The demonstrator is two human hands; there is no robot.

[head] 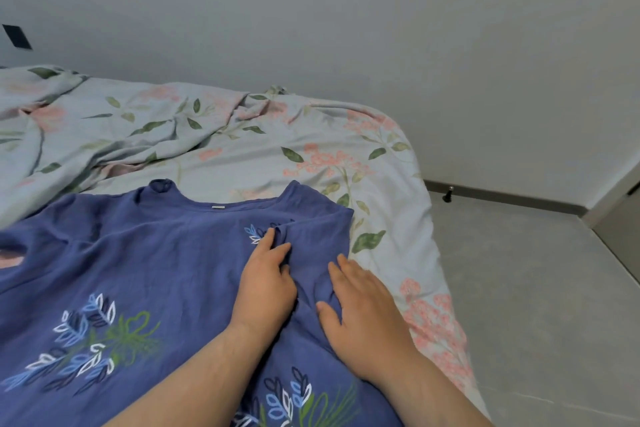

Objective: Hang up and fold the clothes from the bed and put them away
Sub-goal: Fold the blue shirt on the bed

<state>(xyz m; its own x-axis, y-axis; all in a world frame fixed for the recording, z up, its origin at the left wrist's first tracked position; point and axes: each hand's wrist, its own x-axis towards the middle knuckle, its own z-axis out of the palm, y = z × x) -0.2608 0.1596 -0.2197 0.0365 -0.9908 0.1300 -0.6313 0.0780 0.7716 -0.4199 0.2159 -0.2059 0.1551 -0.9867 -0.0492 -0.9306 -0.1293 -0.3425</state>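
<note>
Presses left hand (265,284) and right hand (363,315), both flat in a released grip, onto the blue dress (138,270) spread neckline-away on the bed (242,156) near its right edge, likely flattening the raised crease (308,253) between them for a clean fold.

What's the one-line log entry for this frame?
blue garment spread on bed | left hand pressing fabric | right hand flat on fabric | not yet folded

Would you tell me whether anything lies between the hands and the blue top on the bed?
Nothing visible does. The left hand and right hand both rest flat on the top, which lies spread on the bed. Where it goes next is out of view.
</note>
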